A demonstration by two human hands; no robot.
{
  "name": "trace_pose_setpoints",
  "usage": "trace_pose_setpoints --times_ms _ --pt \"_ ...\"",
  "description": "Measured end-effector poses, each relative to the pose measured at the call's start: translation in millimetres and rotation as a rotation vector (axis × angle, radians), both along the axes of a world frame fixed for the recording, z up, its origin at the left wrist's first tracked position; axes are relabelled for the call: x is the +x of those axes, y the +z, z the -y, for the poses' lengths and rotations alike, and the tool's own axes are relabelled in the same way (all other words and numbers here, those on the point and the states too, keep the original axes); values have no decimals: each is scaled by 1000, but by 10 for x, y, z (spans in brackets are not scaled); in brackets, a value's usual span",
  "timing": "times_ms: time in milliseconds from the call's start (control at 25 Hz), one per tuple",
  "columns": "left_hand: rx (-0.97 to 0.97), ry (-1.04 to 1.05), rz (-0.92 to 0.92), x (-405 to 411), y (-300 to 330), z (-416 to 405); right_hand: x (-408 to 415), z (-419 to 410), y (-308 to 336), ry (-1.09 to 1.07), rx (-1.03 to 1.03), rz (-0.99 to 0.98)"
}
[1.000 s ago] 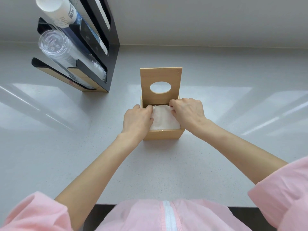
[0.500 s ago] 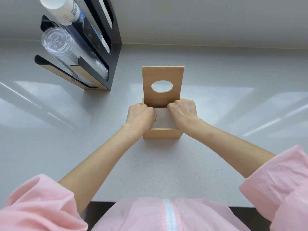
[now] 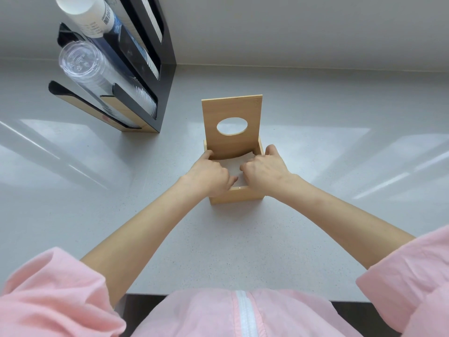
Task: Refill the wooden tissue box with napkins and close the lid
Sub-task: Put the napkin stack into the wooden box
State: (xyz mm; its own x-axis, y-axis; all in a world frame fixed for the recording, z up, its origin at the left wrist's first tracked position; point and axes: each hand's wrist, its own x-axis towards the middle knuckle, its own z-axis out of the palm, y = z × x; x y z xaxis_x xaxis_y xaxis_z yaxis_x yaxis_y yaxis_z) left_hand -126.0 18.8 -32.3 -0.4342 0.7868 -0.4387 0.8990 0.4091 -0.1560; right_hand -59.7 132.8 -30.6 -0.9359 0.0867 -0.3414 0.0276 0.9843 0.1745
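Note:
The wooden tissue box (image 3: 237, 197) stands on the grey counter, its lid (image 3: 252, 110) with an oval hole raised upright at the back. A stack of white napkins (image 3: 232, 164) lies inside the box, partly hidden by my hands. My left hand (image 3: 208, 176) reaches into the left side with curled fingers on the napkins, its index finger at the back-left rim. My right hand (image 3: 263, 171) has its fingers curled down on the napkins at the right, with its thumb outside the right wall.
A black cup dispenser (image 3: 167, 69) stands at the back left, holding a sleeve of clear plastic cups (image 3: 97, 79) and a stack of white paper cups (image 3: 90, 13). The grey counter (image 3: 218, 244) meets a wall behind; its front edge runs just before my pink jacket.
My hands have pushed the napkin stack lower into the box, so less of it shows. The camera has shifted slightly, and the lid has stayed upright.

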Motion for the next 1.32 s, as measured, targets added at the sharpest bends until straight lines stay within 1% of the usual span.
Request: trace_pose_setpoints --times_ms 160,200,280,360,440,560,720,800,880,960,1080,1200,1320 --pt "-78 -21 9 -54 -33 -22 -93 -37 -14 -39 -40 239" --pt "-74 -25 6 -50 -27 -22 -119 -33 -10 -52 -53 281" --pt "-12 -20 -3 -27 -14 -6 -140 -27 14 -65 -80 298" --pt "96 10 5 10 3 34 -91 -28 34 -68 -128 203" --pt "203 64 44 35 4 87 4 -25 61 -101 -234 68" --pt "360 157 126 87 14 168 197 7 116 -168 -384 -63" --pt "594 307 194 254 78 421 482 109 112 -233 -449 -193" --pt "701 351 170 366 37 575 625 168 100 -250 -473 -229" --pt "745 370 134 523 -5 687 768 221 91 -261 -486 -263" --pt "736 398 128 663 -30 735 903 252 82 -292 -487 -292" --pt "654 477 127 914 -74 790 1148 271 33 -310 -447 -298" --pt "577 546 124 1179 -110 805 1412 243 -25 -312 -414 -255" --pt "545 621 127 1518 -113 802 1704 226 -53 -299 -433 -212"
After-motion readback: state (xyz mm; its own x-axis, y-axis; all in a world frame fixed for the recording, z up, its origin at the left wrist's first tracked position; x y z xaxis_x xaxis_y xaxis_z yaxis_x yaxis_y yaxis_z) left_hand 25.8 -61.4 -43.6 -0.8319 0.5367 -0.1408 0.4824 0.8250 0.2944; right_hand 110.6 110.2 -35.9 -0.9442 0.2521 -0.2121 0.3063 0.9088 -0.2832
